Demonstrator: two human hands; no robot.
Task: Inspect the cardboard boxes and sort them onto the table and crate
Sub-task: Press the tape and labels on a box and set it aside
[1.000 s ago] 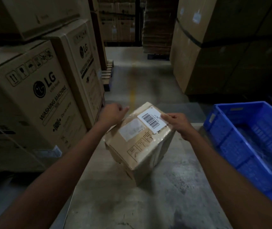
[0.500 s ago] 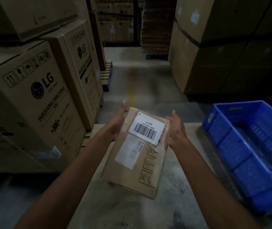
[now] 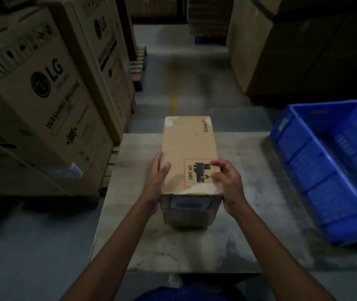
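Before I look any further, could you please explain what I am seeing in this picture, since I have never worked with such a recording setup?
There is no machine here: a person works with bare hands, and the single picture comes from a camera worn on their head, looking forward and down. The left hand and the right hand grip the near end of a long cardboard box marked UN 3481 on top. It lies lengthwise over the grey table; whether it rests there or hovers just above, I cannot tell. A blue crate stands to the right, and large LG washing machine cartons stand to the left.
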